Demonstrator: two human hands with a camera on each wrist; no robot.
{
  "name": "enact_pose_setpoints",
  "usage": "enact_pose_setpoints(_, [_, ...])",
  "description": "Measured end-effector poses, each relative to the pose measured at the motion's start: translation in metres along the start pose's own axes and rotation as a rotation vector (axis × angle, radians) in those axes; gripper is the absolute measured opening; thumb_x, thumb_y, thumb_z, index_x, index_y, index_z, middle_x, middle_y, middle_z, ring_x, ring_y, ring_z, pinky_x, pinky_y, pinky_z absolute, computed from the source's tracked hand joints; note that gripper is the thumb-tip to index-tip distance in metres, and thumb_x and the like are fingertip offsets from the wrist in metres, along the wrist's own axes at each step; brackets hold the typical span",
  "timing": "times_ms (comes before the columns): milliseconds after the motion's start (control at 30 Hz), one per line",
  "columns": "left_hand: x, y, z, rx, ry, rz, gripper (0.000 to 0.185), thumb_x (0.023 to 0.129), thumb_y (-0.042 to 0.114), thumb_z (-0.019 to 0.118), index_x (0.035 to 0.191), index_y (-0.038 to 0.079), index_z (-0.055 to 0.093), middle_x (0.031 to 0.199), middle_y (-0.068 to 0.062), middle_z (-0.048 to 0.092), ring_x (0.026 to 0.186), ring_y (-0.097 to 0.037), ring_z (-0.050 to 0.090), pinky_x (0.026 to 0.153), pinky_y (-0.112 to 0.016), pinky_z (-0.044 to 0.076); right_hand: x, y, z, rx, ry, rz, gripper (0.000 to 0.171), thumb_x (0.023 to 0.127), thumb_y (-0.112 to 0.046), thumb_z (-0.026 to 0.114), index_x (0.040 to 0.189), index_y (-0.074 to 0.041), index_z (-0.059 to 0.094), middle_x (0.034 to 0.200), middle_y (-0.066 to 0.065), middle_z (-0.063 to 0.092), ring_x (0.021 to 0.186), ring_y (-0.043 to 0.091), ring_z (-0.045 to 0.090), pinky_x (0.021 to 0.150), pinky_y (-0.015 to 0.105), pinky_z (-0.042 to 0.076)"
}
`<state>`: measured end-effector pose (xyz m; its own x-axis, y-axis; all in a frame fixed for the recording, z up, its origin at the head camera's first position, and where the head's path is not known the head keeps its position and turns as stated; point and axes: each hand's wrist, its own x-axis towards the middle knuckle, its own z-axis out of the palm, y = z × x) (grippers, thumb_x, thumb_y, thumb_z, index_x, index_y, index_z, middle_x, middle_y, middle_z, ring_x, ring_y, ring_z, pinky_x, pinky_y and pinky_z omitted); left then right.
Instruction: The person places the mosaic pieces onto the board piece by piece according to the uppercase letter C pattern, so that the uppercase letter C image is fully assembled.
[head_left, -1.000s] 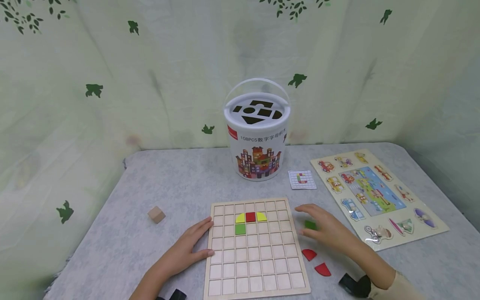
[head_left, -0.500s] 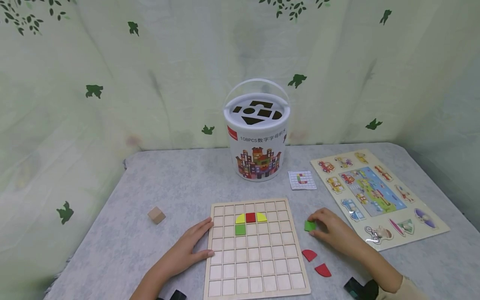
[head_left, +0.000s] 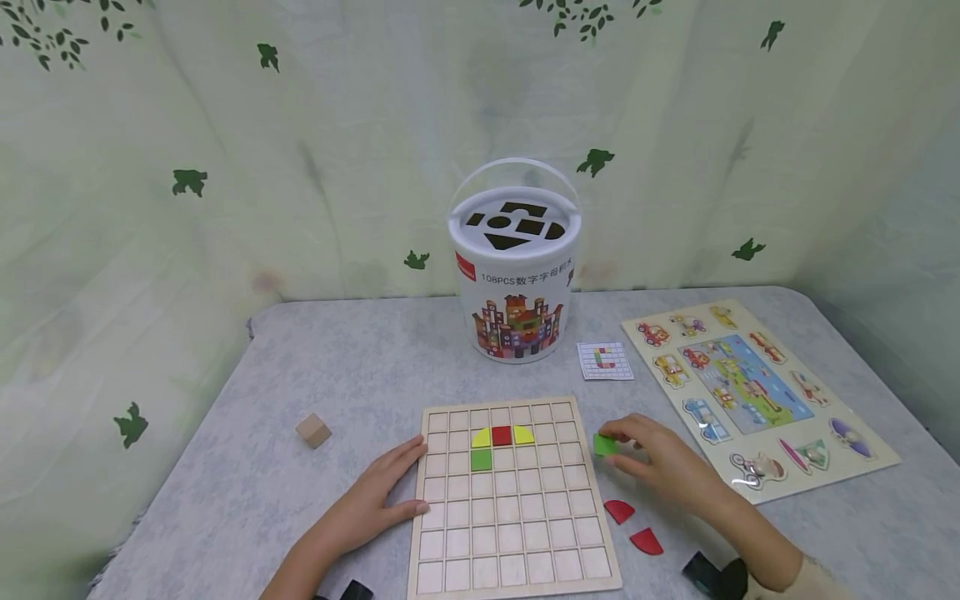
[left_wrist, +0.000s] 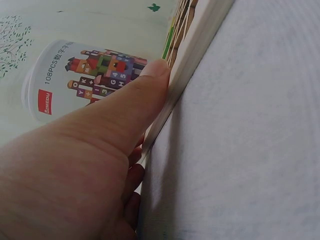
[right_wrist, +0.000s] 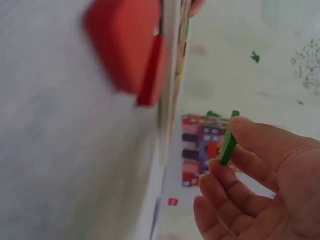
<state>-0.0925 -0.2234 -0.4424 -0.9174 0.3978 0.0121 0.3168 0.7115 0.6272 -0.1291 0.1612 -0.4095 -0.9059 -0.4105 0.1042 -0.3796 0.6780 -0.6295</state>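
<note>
A pale green curtain (head_left: 360, 167) — scattered with dark green prints (head_left: 190, 181) — hangs behind a mottled grey tablecloth (head_left: 360, 358).

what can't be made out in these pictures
Head view: the inside of the bucket, hidden by its lid; the holes show only dark.
Head view: fine detail on the small card, too small.
Head view: one side of the green piece, covered by the right hand.
Left wrist view: most of the left hand's fingers, behind its thumb and palm.
Right wrist view: the nearer red piece, blurred, cut off by the top edge.
</note>
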Motion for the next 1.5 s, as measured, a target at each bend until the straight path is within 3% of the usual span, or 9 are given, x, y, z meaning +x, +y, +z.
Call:
enact_pose_setpoints(233, [0.000, 0.001, -0.001, 0.033, 0.011, 0.025, 0.072, 0.071, 0.049, 0.054, 0.131, 0.020, 0.027, 0.135, 0.007, 0.019, 0.121, -0.014, 0.017, 0.092, -0.041, 0.024, 0.013, -0.032, 0.000, 0.083, 0.040, -0.139, 0.028, 0.077, -0.031, 0.057, 0.104, -0.028, 0.052, 0.099, -0.019, 0.047, 0.088, 0.010, 0.048, 0.073, 0.030, 0.043])
enact_pose_setpoints(500, [0.000, 0.001, -0.003, 0.040, 0.016, 0.055, 0.071, 0.072, 0.047, 0.055, 0.131, 0.019, 0.027, 0.135, 0.005, 0.019, 0.121, -0.015, 0.016, 0.092, -0.041, 0.023, 0.038, -0.071, 0.013, 0.143, 0.061, -0.323, 0.030, 0.079, -0.030, 0.055, 0.107, -0.020, 0.052, 0.101, -0.013, 0.049, 0.090, 0.006, 0.046, 0.074, 0.028, 0.042])
enact_pose_setpoints(667, [0.000, 0.001, -0.003, 0.046, 0.028, 0.073, 0.071, 0.072, 0.047, 0.055, 0.131, 0.017, 0.027, 0.135, 0.004, 0.019, 0.121, -0.017, 0.017, 0.092, -0.042, 0.023, 0.051, -0.083, 0.034, 0.198, 0.060, -0.351, 0.031, 0.078, -0.030, 0.055, 0.107, -0.019, 0.052, 0.098, -0.014, 0.049, 0.087, 0.008, 0.047, 0.072, 0.028, 0.042])
enact_pose_setpoints(833, [0.001, 0.001, -0.003, 0.047, 0.025, 0.066, 0.071, 0.072, 0.047, 0.055, 0.130, 0.018, 0.028, 0.135, 0.006, 0.019, 0.121, -0.017, 0.017, 0.092, -0.041, 0.023, 0.057, -0.081, 0.055, 0.233, -0.045, -0.286, 0.028, 0.075, -0.029, 0.060, 0.099, -0.016, 0.054, 0.092, -0.010, 0.051, 0.083, 0.012, 0.049, 0.071, 0.027, 0.042])
enact_pose_setpoints(967, [0.002, 0.002, -0.004, 0.042, 0.015, 0.054, 0.071, 0.072, 0.047, 0.055, 0.131, 0.019, 0.027, 0.135, 0.007, 0.018, 0.121, -0.016, 0.016, 0.092, -0.041, 0.023, 0.059, -0.072, 0.067, 0.168, -0.179, -0.245, 0.025, 0.073, -0.030, 0.061, 0.095, -0.017, 0.055, 0.088, -0.011, 0.050, 0.078, 0.009, 0.047, 0.067, 0.020, 0.041])
enact_pose_setpoints(1100, [0.002, 0.003, -0.004, 0.028, 0.009, 0.042, 0.071, 0.072, 0.046, 0.056, 0.131, 0.019, 0.026, 0.135, 0.008, 0.017, 0.121, -0.015, 0.016, 0.092, -0.042, 0.023, 0.061, -0.067, 0.074, 0.095, -0.262, -0.287, 0.025, 0.073, -0.031, 0.061, 0.093, -0.018, 0.055, 0.086, -0.012, 0.050, 0.075, 0.005, 0.046, 0.064, 0.016, 0.039])
enact_pose_setpoints(1367, [0.000, 0.003, -0.004, 0.017, 0.009, 0.035, 0.070, 0.072, 0.046, 0.056, 0.130, 0.020, 0.027, 0.135, 0.007, 0.018, 0.121, -0.016, 0.016, 0.092, -0.042, 0.022, 0.060, -0.068, 0.080, -0.023, -0.269, -0.367, 0.028, 0.071, -0.039, 0.061, 0.091, -0.020, 0.057, 0.087, -0.013, 0.050, 0.080, 0.001, 0.044, 0.071, 0.018, 0.038])
enact_pose_setpoints(1500, [0.000, 0.002, -0.003, 0.019, 0.015, 0.039, 0.070, 0.072, 0.046, 0.056, 0.131, 0.020, 0.027, 0.135, 0.008, 0.018, 0.121, -0.015, 0.015, 0.092, -0.042, 0.022, 0.060, -0.068, 0.081, -0.045, -0.272, -0.395, 0.022, 0.074, -0.032, 0.060, 0.092, -0.020, 0.056, 0.087, -0.013, 0.050, 0.080, 0.000, 0.044, 0.072, 0.019, 0.038])
